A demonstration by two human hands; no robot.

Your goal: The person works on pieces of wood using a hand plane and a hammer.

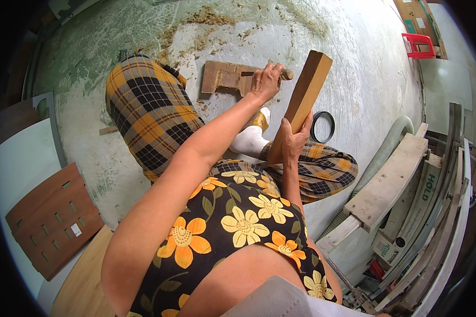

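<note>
My left hand [267,82] reaches forward over the floor, its fingers closed round a tool with a round-ended wooden handle [287,74]; the rest of that tool is mostly hidden. Under and beside this hand lies a reddish-brown notched wooden piece [215,78]. My right hand [296,137] grips a long, squared wooden block [308,84] near its lower end. The block leans upward and away from me, its far end raised beside the left hand. Its bottom end rests by my folded leg in checked trousers [317,166].
Crumbly brown debris [209,17] is scattered over the worn floor [365,68]. A black ring [322,127] lies right of the block. Boards and a ribbed hose [384,150] line the right; a slotted brown panel [53,222] stands left. A red stool [419,46] is far right.
</note>
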